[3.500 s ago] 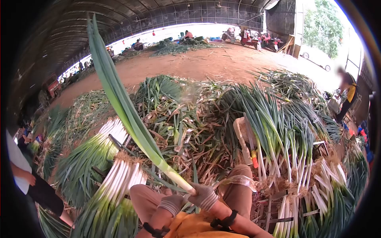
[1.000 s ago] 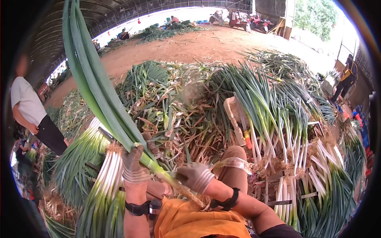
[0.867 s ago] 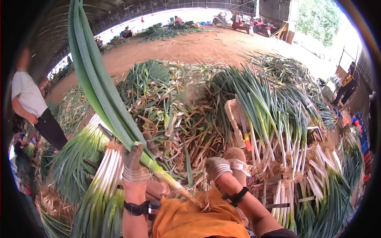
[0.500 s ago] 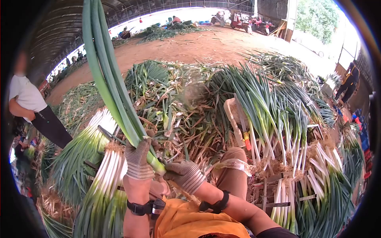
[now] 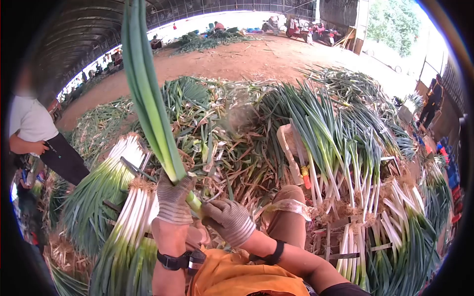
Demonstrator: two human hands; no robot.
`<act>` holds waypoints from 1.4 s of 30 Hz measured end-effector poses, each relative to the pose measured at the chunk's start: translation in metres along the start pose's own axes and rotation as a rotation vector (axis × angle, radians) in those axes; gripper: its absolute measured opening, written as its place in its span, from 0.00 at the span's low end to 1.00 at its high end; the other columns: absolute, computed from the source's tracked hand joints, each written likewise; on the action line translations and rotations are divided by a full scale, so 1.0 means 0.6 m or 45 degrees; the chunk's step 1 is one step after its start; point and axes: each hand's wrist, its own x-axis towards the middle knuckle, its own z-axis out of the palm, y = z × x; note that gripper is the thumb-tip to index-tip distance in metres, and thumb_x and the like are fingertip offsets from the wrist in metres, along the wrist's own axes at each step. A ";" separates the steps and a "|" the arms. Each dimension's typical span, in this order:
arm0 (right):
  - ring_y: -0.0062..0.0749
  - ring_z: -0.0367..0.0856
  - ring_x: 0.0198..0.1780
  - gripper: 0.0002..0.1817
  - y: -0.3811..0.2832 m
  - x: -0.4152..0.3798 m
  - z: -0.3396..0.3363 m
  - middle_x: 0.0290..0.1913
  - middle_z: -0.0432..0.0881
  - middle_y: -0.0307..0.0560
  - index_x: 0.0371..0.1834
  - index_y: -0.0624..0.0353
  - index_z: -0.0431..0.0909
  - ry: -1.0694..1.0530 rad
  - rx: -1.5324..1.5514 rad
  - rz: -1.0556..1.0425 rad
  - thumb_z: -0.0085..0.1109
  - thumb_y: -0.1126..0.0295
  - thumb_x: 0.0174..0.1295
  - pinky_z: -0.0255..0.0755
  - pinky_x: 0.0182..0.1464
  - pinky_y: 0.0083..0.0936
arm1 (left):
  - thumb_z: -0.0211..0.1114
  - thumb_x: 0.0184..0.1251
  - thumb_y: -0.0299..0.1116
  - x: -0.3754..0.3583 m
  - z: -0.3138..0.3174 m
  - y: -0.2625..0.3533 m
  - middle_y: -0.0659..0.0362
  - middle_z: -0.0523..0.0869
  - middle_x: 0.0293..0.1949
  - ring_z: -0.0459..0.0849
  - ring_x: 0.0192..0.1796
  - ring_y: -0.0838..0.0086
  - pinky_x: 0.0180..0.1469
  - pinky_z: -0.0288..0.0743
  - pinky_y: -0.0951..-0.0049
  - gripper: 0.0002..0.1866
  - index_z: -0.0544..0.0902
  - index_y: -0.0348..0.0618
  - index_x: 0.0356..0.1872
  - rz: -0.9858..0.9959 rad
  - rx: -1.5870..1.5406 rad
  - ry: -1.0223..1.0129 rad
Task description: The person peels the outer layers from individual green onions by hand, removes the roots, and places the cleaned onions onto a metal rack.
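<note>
A large green leek stands upright and tilts left, its leaves reaching the top edge. My gloved left hand wraps round its lower stalk. Just right of it, my gloved right hand is closed at the stalk's lower end, fingers curled; a small thin thing shows by its fingertips, too small to name. Both gloves are grey and striped at the cuffs. To the left lie bundled leeks with white stalks and roots; more leeks lie on the right.
Leaf scraps cover the ground in front. A light-coloured crate stands right of centre. A person in a white top stands at left, another in dark clothes at far right. Parked scooters and bare ground lie beyond.
The leek's leaves have swung right and turned, showing a paler inner side. My right hand has shifted slightly at the stalk's end. The person at left has moved an arm.
</note>
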 end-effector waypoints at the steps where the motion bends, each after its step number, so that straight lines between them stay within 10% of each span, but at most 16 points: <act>1: 0.48 0.77 0.33 0.10 -0.002 0.007 0.003 0.31 0.77 0.52 0.33 0.60 0.74 -0.067 0.016 0.077 0.59 0.67 0.51 0.71 0.32 0.38 | 0.63 0.53 0.20 0.000 0.006 0.006 0.59 0.77 0.39 0.77 0.32 0.76 0.34 0.75 0.78 0.20 0.71 0.39 0.49 0.014 0.089 0.016; 8: 0.45 0.78 0.28 0.05 0.002 -0.078 0.000 0.23 0.76 0.47 0.26 0.59 0.74 -0.805 -0.203 0.003 0.54 0.69 0.51 0.72 0.28 0.38 | 0.60 0.54 0.18 0.003 -0.012 -0.008 0.60 0.77 0.37 0.76 0.31 0.77 0.36 0.73 0.77 0.18 0.71 0.38 0.48 -0.049 0.043 0.059; 14: 0.48 0.81 0.29 0.08 0.097 -0.202 -0.055 0.25 0.80 0.53 0.31 0.60 0.78 -1.399 -0.561 0.469 0.51 0.70 0.50 0.73 0.28 0.41 | 0.61 0.51 0.19 -0.021 -0.012 -0.014 0.60 0.77 0.36 0.76 0.31 0.77 0.35 0.73 0.79 0.20 0.71 0.38 0.48 -0.200 0.039 0.100; 17: 0.45 0.82 0.35 0.08 0.117 -0.166 -0.070 0.32 0.82 0.53 0.35 0.61 0.79 -1.347 -0.611 0.486 0.54 0.72 0.52 0.75 0.32 0.33 | 0.61 0.48 0.15 -0.028 -0.004 -0.016 0.58 0.77 0.33 0.76 0.28 0.76 0.31 0.74 0.78 0.20 0.72 0.36 0.45 -0.250 -0.135 0.064; 22: 0.47 0.77 0.30 0.12 0.049 -0.066 -0.014 0.28 0.79 0.56 0.39 0.64 0.77 -0.135 0.638 0.380 0.57 0.68 0.56 0.71 0.33 0.31 | 0.61 0.44 0.14 -0.024 -0.011 -0.030 0.56 0.78 0.31 0.79 0.27 0.72 0.29 0.75 0.76 0.28 0.69 0.33 0.52 -0.134 -0.274 -0.143; 24: 0.35 0.82 0.33 0.16 0.035 -0.041 0.000 0.35 0.82 0.53 0.48 0.61 0.76 -0.316 0.583 0.482 0.57 0.67 0.58 0.74 0.37 0.26 | 0.65 0.44 0.17 -0.031 -0.010 -0.031 0.57 0.78 0.33 0.79 0.29 0.74 0.30 0.75 0.77 0.34 0.66 0.35 0.58 -0.122 -0.183 -0.176; 28: 0.40 0.74 0.22 0.09 0.037 -0.019 -0.012 0.25 0.78 0.52 0.36 0.59 0.78 -0.427 0.264 0.218 0.55 0.66 0.57 0.70 0.28 0.27 | 0.70 0.43 0.21 -0.043 -0.001 -0.010 0.57 0.79 0.36 0.79 0.30 0.75 0.30 0.75 0.77 0.41 0.61 0.37 0.63 -0.227 -0.130 -0.115; 37: 0.45 0.70 0.19 0.10 0.054 -0.015 0.017 0.19 0.74 0.52 0.26 0.58 0.77 -0.424 0.340 0.503 0.53 0.62 0.51 0.68 0.25 0.30 | 0.69 0.42 0.19 -0.038 -0.038 -0.046 0.54 0.78 0.36 0.78 0.28 0.72 0.29 0.75 0.73 0.40 0.62 0.36 0.62 -0.144 -0.388 -0.217; 42: 0.50 0.79 0.28 0.15 0.116 -0.061 0.080 0.24 0.79 0.55 0.25 0.57 0.81 -0.706 -0.245 0.612 0.49 0.59 0.51 0.72 0.32 0.38 | 0.67 0.45 0.20 -0.038 -0.060 -0.052 0.52 0.78 0.36 0.80 0.30 0.69 0.30 0.77 0.71 0.35 0.64 0.35 0.59 -0.040 -0.416 -0.401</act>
